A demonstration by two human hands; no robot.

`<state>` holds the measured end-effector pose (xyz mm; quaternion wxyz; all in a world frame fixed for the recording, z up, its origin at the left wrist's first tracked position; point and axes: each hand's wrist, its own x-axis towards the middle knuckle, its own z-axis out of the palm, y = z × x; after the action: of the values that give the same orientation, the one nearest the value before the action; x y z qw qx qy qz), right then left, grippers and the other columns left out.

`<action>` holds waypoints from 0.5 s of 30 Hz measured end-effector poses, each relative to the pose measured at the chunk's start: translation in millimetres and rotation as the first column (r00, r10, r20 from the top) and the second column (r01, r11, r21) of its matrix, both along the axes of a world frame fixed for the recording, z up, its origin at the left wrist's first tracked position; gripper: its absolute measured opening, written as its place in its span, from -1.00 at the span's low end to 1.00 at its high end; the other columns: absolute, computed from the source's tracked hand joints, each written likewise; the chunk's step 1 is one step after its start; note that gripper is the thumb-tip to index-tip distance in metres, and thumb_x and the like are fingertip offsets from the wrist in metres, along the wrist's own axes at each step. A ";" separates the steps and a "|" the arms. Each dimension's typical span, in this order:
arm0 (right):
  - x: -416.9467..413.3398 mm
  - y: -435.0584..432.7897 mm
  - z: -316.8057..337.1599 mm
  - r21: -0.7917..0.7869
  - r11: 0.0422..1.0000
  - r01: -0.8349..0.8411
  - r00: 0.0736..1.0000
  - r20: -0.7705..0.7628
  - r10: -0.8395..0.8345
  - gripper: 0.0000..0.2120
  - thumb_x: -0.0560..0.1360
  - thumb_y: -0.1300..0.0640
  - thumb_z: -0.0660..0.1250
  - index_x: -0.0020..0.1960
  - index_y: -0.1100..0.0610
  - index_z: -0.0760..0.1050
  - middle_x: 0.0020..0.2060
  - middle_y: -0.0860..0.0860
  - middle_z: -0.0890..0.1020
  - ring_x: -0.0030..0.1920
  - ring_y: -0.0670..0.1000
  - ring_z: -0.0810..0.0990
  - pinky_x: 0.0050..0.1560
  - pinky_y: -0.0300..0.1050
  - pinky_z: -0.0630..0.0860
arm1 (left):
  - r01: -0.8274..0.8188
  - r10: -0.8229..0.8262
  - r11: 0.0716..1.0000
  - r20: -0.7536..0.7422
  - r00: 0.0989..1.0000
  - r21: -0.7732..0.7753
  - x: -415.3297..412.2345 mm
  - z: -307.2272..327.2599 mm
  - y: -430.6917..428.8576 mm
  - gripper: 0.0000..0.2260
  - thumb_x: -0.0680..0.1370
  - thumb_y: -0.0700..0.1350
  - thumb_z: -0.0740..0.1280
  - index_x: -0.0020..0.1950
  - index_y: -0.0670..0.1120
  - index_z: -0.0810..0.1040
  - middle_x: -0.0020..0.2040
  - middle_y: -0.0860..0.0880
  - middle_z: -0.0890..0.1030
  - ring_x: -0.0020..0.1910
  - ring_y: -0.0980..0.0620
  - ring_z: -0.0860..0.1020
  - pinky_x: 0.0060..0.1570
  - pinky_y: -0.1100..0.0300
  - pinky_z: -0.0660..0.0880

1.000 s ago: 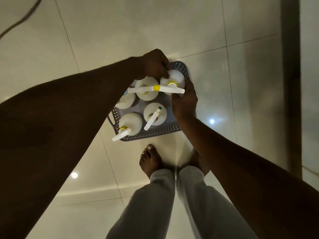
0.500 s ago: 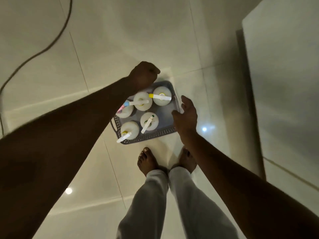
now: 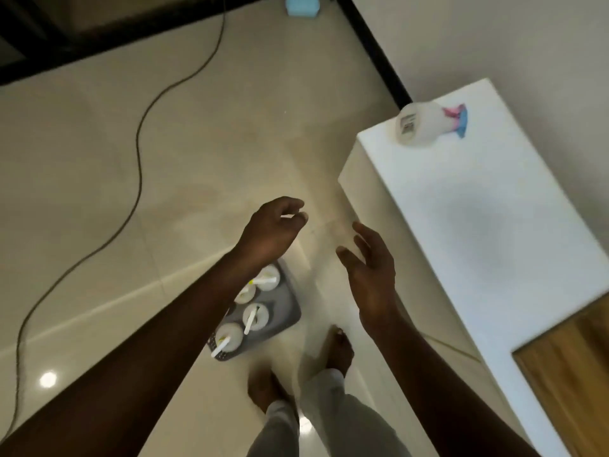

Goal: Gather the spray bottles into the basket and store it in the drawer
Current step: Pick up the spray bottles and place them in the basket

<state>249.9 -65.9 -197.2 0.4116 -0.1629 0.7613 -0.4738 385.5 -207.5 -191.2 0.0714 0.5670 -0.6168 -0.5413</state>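
A grey perforated basket (image 3: 287, 315) sits on the floor in front of my feet, holding several white spray bottles (image 3: 255, 317) with white and yellow triggers; my left forearm hides part of it. One more white spray bottle (image 3: 425, 125) with a pink and blue trigger lies on its side on the white cabinet top (image 3: 487, 225) at the right. My left hand (image 3: 272, 230) hovers above the basket, fingers loosely curled and empty. My right hand (image 3: 370, 263) is open and empty, raised to the right of the basket.
A dark cable (image 3: 138, 153) snakes across the beige tiled floor at the left. A black frame edge runs along the top. A light blue object (image 3: 301, 4) sits at the top. A wooden panel (image 3: 570, 374) shows at the lower right of the cabinet.
Both hands have let go of the basket and bottles and risen away from them. My view has lifted, bringing in the white cabinet and the bottle lying on it.
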 end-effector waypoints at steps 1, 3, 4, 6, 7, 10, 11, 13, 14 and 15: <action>-11.8 1.6 10.8 -0.014 1.000 0.028 1.000 0.007 -0.028 -0.51 0.53 0.19 0.50 0.40 -0.10 0.52 0.38 -0.19 0.55 0.40 -0.14 0.51 0.42 0.11 0.53 | -0.008 0.007 1.000 -0.024 1.000 -0.009 -12.4 10.8 -2.2 -0.74 0.60 0.07 0.38 0.28 0.10 0.64 0.24 0.14 0.66 0.15 0.19 0.64 0.19 0.24 0.46; -37.5 3.0 25.5 -0.026 0.997 0.078 0.996 0.040 -0.077 -0.52 0.53 0.15 0.49 0.40 -0.15 0.51 0.37 -0.22 0.55 0.35 -0.22 0.52 0.40 0.14 0.54 | 0.004 -0.004 1.000 -0.052 0.999 -0.007 -39.8 22.3 -4.7 -0.72 0.60 0.08 0.38 0.30 0.11 0.62 0.24 0.17 0.65 0.11 0.28 0.62 0.20 0.23 0.49; -47.6 3.2 29.1 -0.025 0.995 0.102 0.993 0.060 -0.100 -0.53 0.54 0.13 0.48 0.39 -0.16 0.51 0.35 -0.23 0.56 0.32 -0.27 0.53 0.38 0.15 0.55 | -0.006 0.006 1.000 -0.067 0.998 -0.003 -51.6 27.3 -7.7 -0.71 0.60 0.09 0.38 0.31 0.11 0.62 0.24 0.17 0.65 0.11 0.28 0.62 0.25 0.18 0.53; -75.6 1.6 33.1 -0.036 0.986 0.161 0.982 0.105 -0.156 -0.54 0.54 0.12 0.48 0.37 -0.18 0.51 0.34 -0.24 0.56 0.33 -0.26 0.52 0.37 0.16 0.56 | -0.029 0.030 0.999 -0.102 0.994 0.017 -84.2 36.9 -15.6 -0.69 0.60 0.08 0.38 0.34 0.11 0.60 0.26 0.15 0.64 0.14 0.17 0.64 0.34 0.04 0.55; -90.8 -0.3 32.9 -0.039 0.981 0.192 0.973 0.137 -0.185 -0.54 0.54 0.11 0.48 0.38 -0.18 0.51 0.35 -0.24 0.56 0.36 -0.22 0.51 0.37 0.16 0.56 | -0.040 0.043 0.999 -0.118 0.992 0.022 -101.0 37.3 -19.3 -0.68 0.60 0.08 0.38 0.35 0.10 0.59 0.27 0.13 0.63 0.16 0.12 0.64 0.36 -0.01 0.55; -135.9 -10.9 29.1 -0.054 0.968 0.245 0.948 0.222 -0.227 -0.51 0.52 0.09 0.48 0.41 -0.14 0.49 0.38 -0.22 0.53 0.42 -0.14 0.48 0.39 0.14 0.55 | -0.049 0.053 0.998 -0.129 0.990 0.028 -149.1 33.6 -31.1 -0.66 0.60 0.09 0.37 0.37 0.08 0.57 0.33 0.10 0.60 0.22 0.06 0.61 0.39 -0.05 0.52; -151.7 -15.6 27.0 -0.056 0.965 0.258 0.941 0.243 -0.237 -0.50 0.52 0.09 0.48 0.42 -0.12 0.48 0.40 -0.20 0.52 0.43 -0.10 0.49 0.39 0.14 0.55 | -0.041 0.044 0.999 -0.123 0.991 0.024 -165.2 29.9 -35.2 -0.66 0.60 0.09 0.37 0.37 0.08 0.56 0.35 0.10 0.59 0.21 0.07 0.60 0.38 -0.01 0.52; -183.3 -29.0 20.5 -0.059 0.954 0.293 0.919 0.293 -0.264 -0.50 0.53 0.12 0.48 0.44 -0.05 0.47 0.41 -0.12 0.50 0.43 -0.02 0.51 0.38 0.15 0.55 | -0.031 0.030 1.000 -0.113 0.993 -0.002 -197.0 21.6 -46.3 -0.65 0.60 0.10 0.37 0.38 0.11 0.54 0.38 0.12 0.57 0.21 0.12 0.59 0.25 0.14 0.50; -196.3 -37.2 18.1 -0.059 0.951 0.305 0.908 0.319 -0.271 -0.50 0.55 0.14 0.47 0.45 -0.01 0.45 0.40 -0.09 0.50 0.42 0.01 0.53 0.38 0.15 0.56 | -0.015 0.013 1.000 -0.109 0.994 -0.023 -210.3 19.2 -51.7 -0.64 0.60 0.10 0.37 0.40 0.13 0.52 0.39 0.13 0.55 0.23 0.12 0.59 0.20 0.18 0.47; -211.2 -46.6 14.5 -0.057 0.948 0.312 0.898 0.345 -0.274 -0.51 0.56 0.14 0.46 0.45 0.02 0.44 0.39 -0.06 0.49 0.40 0.02 0.55 0.37 0.16 0.56 | 0.008 -0.014 0.998 -0.105 0.994 -0.054 -226.6 15.2 -58.7 -0.63 0.60 0.11 0.36 0.41 0.15 0.50 0.40 0.13 0.54 0.27 0.09 0.57 0.18 0.20 0.46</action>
<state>38.8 -112.5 -182.8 0.4484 0.0135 0.6691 -0.5925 159.0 -266.2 -176.0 0.1160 0.5321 -0.6296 -0.5540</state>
